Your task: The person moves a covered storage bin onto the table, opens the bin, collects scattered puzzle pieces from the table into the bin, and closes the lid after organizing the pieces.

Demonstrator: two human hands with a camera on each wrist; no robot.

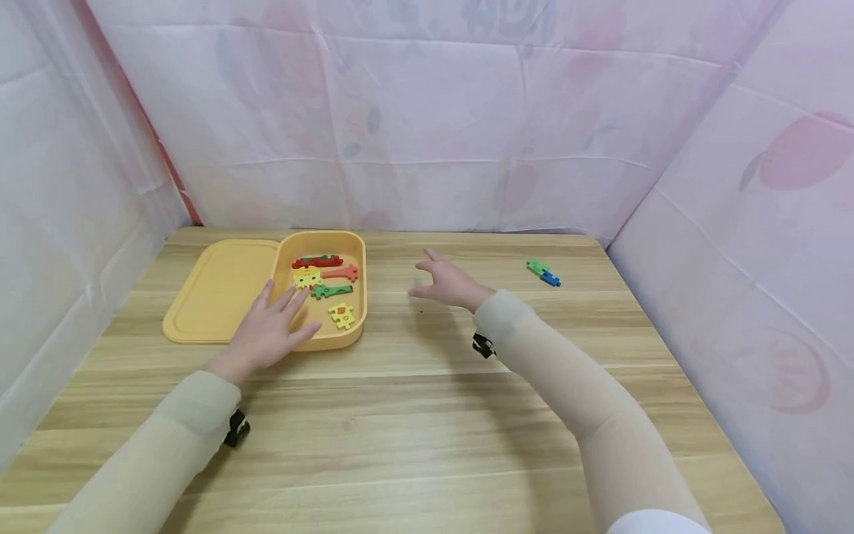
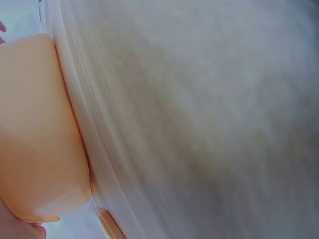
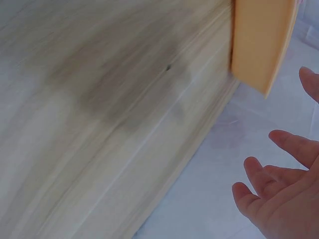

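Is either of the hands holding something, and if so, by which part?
Nothing is held. The left hand lies flat on the box rim; the right hand hovers open.

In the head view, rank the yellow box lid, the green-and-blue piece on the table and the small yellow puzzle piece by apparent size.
1. Yellow box lid, by far the largest.
2. Green-and-blue piece and small yellow puzzle piece: they look about alike, and the yellow one lies nearer the camera, so no ranking between them.

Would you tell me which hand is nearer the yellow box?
Left. The left hand rests on the yellow box, while the right hand hovers apart, off to its right.
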